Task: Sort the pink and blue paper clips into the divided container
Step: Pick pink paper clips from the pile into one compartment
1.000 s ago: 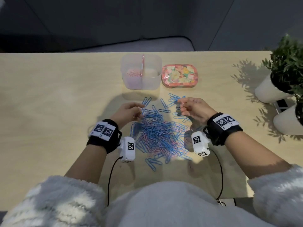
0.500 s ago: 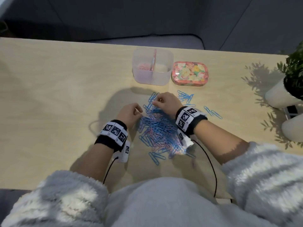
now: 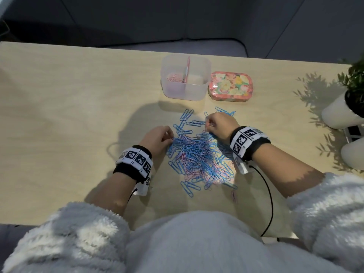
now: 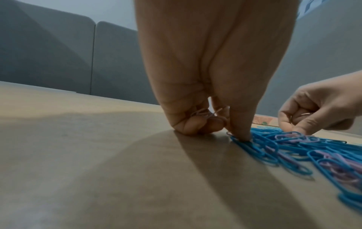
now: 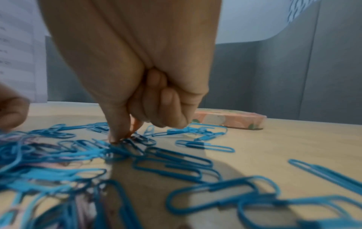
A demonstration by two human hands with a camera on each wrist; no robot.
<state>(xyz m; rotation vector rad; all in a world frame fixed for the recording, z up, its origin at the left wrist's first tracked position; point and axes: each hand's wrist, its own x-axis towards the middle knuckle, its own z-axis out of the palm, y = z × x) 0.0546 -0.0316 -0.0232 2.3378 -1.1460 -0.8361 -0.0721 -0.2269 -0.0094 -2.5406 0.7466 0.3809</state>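
Table [image 3: 59, 115]: divided container [image 3: 185, 91] at far edge, pinks in left half. Mixed clip pile [image 3: 197, 154] central. Left hand [image 3: 157, 138] curls around gathered pink clips [image 4: 203, 115], thumb pinning blues. Right hand [image 3: 220, 125] fingertips pinching at pile edge, probably picking.

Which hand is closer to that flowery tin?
Right. The right hand is just in front of the tin; the left hand sits farther back, on the pile's other side.
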